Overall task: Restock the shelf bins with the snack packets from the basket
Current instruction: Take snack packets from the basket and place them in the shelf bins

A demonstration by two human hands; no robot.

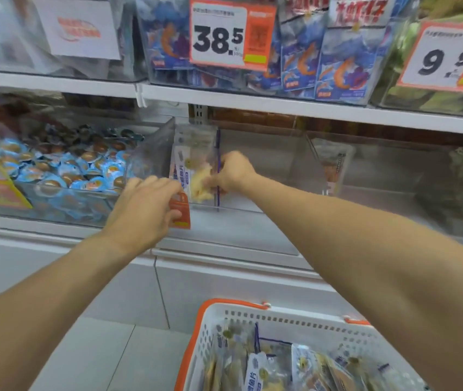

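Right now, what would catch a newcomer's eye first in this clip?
Both hands reach into a clear shelf bin at centre: the right hand holds a snack packet upright, the left hand grips an orange price tag. Below sits a white basket of packets; above hangs a bold 38.5 price sign.

price tag "38.5", price card "9.9"

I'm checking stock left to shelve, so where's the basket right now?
In the head view the white basket with an orange rim sits at the bottom right, on the floor below the shelf, under the right forearm, with snack packets still inside.
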